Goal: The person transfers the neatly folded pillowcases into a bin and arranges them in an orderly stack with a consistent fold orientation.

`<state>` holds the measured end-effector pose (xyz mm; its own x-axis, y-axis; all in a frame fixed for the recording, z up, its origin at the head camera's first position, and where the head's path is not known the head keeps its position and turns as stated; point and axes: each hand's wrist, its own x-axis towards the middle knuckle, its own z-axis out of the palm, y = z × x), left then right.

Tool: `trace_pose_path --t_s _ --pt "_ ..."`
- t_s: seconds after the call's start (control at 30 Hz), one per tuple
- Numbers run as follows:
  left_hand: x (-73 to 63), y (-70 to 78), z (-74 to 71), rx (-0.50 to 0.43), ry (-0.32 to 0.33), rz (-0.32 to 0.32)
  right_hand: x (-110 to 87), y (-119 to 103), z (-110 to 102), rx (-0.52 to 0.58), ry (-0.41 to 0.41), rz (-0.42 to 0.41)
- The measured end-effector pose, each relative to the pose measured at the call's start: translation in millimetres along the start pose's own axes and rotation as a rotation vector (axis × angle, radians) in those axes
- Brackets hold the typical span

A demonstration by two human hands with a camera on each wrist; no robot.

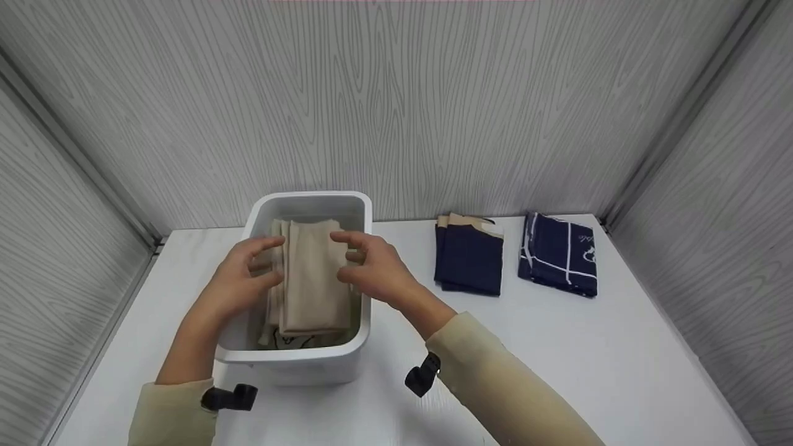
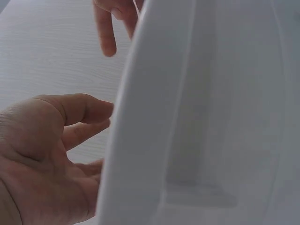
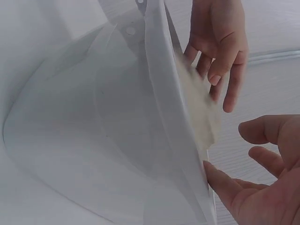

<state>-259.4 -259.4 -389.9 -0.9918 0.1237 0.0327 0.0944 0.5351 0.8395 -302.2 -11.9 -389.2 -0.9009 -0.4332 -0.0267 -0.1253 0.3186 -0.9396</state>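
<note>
Folded beige cloths [image 1: 316, 279] lie stacked in a white plastic bin [image 1: 288, 354]. Over the bin's left side is my left hand [image 1: 238, 282], its fingers spread and bent a little beside the cloth. My right hand [image 1: 378, 269] hovers at the right side, thumb and fingers apart, facing the left one. Neither hand grips anything. In the right wrist view the right hand [image 3: 267, 178] has a fingertip at the bin's rim [image 3: 176, 103]. The left wrist view shows the left hand [image 2: 51, 154] beside the bin wall [image 2: 145, 140], its fingertips partly hidden.
Right of the bin, a folded navy and beige cloth [image 1: 469, 257] lies on the white table [image 1: 526, 371]. Farther right is a folded navy cloth with white lines [image 1: 557, 251]. Grey wood-grain panels [image 1: 396, 111] enclose the back and sides.
</note>
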Motion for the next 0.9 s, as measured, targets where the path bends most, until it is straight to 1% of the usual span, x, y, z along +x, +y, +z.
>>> trace_pose_path --t_s 0.13,0.27,0.4,0.5,0.7,0.77,0.83,0.9 --pt "-1.1 1.7 -1.0 0.019 0.049 -0.009 -3.4 2.8 -10.5 0.009 0.031 -0.026" --pt "-2.0 5.2 0.6 0.03 0.042 -0.012 -4.9 7.9 -20.1 0.067 0.049 -0.034" --pt "-3.4 9.3 4.0 0.044 0.046 0.001 -7.2 12.9 -29.2 0.105 0.069 -0.044" --pt "-3.5 11.6 8.3 0.048 0.07 0.029 -9.4 17.3 -35.4 0.116 0.084 -0.049" --pt "-4.4 16.2 21.2 0.032 0.15 0.094 -13.4 26.9 -43.9 0.129 0.083 -0.057" --pt "-4.6 18.0 26.8 0.032 0.171 0.13 -15.6 29.9 -46.6 0.124 0.089 -0.05" --pt "-4.7 19.7 33.1 0.05 0.196 0.177 -18.0 32.9 -49.3 0.117 0.097 -0.041" --pt "-4.7 21.8 39.4 0.095 0.229 0.226 -20.7 35.6 -51.9 0.1 0.105 -0.033"
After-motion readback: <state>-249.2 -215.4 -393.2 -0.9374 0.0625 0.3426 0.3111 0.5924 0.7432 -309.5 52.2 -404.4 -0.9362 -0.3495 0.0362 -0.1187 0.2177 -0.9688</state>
